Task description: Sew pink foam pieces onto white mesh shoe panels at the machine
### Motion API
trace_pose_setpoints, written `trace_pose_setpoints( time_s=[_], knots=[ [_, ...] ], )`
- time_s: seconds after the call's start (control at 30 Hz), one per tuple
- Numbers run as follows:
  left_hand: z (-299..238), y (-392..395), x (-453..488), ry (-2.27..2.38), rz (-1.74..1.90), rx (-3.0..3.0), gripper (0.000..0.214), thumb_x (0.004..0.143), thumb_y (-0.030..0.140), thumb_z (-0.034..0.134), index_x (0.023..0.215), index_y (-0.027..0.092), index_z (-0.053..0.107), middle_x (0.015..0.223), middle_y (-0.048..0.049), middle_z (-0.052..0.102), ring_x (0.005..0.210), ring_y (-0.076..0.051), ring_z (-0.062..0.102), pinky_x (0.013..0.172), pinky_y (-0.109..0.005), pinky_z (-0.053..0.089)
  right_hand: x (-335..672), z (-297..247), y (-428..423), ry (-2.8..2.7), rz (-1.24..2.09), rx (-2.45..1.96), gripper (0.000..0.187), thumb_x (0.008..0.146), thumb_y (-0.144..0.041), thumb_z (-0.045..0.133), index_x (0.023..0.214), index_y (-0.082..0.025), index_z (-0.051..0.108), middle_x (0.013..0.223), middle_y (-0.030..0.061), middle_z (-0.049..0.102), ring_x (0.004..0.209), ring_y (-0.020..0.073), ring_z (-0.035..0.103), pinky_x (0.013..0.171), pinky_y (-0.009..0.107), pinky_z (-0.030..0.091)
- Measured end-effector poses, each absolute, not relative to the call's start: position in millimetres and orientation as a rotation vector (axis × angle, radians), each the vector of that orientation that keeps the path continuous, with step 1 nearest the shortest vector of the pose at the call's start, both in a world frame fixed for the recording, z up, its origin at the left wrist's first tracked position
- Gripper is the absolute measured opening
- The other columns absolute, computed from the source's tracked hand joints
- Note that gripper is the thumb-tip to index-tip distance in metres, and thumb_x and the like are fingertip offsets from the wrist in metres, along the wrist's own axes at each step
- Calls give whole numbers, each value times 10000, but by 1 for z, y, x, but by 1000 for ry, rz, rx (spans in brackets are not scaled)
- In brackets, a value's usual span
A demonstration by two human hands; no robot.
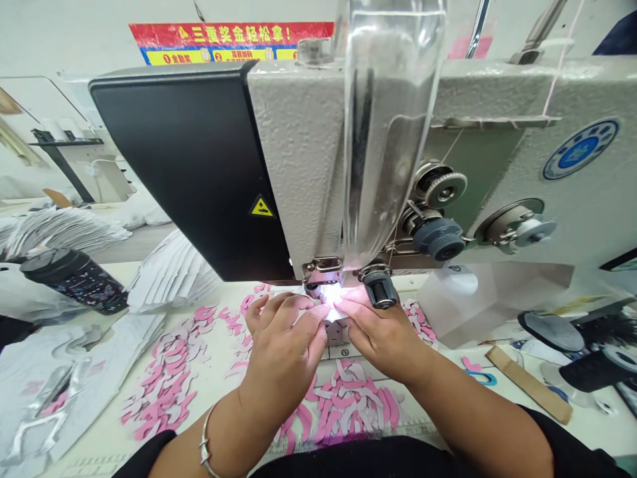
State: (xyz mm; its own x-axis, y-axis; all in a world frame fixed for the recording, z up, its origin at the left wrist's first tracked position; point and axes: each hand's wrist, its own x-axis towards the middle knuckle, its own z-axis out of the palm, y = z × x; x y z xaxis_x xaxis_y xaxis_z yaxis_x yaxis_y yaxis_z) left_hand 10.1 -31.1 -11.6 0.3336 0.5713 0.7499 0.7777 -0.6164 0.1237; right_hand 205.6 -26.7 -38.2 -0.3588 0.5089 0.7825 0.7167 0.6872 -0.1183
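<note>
Under the lit needle area of a sewing machine, both my hands meet with their fingertips close together. My left hand comes in from the left, its thumb and fingers pressed together beside the needle. From the right, my right hand has its fingers bent and closed at the same spot. Glare and the fingers hide whatever they hold. Small curved pink and white pieces lie around them: a pile in front of the machine and another pile to the left of my left hand.
At the left stand a dark patterned tumbler and a stack of white sheets. Metal thread snips lie front left. A brown strip, blue-handled tool and black thread spool are on the right. A ruler edges the table.
</note>
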Motion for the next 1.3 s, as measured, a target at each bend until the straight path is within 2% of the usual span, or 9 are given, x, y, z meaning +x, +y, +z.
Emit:
trace_pose_setpoints(
  time_s=[0.2,0.3,0.47,0.73,0.9,1.03,1.2,1.3],
  knots=[
    [-12,-32,9,-1218,-1132,-2343,201,835,140,647,990,255,703,981,-53,702,1031,-277,591,990,-509,316,200,-38,-32,-2076,-408,-1014,264,904,-119,536,1136,-202,631,992,61,689,1043,242,606,1013,467,435],
    [-14,-34,11,-1208,-1154,-2343,192,837,140,641,1000,232,682,988,-61,699,1022,-276,595,996,-513,323,198,-36,-36,-2090,-427,-1067,253,924,-129,511,1134,-199,632,999,66,690,1012,242,611,999,471,433],
    [-17,-34,15,-1186,-1202,-2331,155,846,159,644,990,210,668,969,-64,703,985,-267,607,997,-511,332,194,-32,-41,-2140,-447,-1105,198,925,-137,499,1026,-194,661,972,90,682,991,258,612,965,489,443],
    [-14,-25,8,-1122,-1211,-2324,162,823,137,679,957,227,691,909,-35,721,940,-259,621,905,-478,362,200,-7,-43,-2317,-464,-1049,206,935,-143,453,944,-188,654,904,74,657,897,234,590,865,437,473],
    [-13,-12,-3,-1046,-1182,-2425,169,838,154,664,972,247,708,895,-35,699,899,-232,615,847,-423,419,190,-11,-48,-2316,-491,-1125,194,883,-110,481,876,-192,657,932,103,649,917,259,586,874,472,481],
    [-16,-2,-13,-985,-1181,-2529,201,859,158,642,1015,261,714,964,-50,671,930,-216,594,845,-386,454,194,-12,-48,-2318,-435,-1125,175,882,-158,525,977,-191,668,983,108,641,991,272,567,923,472,476],
    [-16,-3,-14,-981,-1162,-2548,225,871,147,626,1052,258,702,953,-50,654,905,-210,586,830,-383,453,212,-8,-38,-2351,-248,-1105,317,862,-206,582,1171,-251,638,1086,77,620,1039,251,542,925,420,485],
    [-13,-7,-12,-991,-1143,-2537,222,865,150,629,1052,250,694,921,-47,650,888,-216,579,810,-388,445,209,-18,-35,-2256,-332,-1071,326,879,-215,568,1197,-251,632,1064,86,632,1016,257,553,895,420,491]
  ],
)
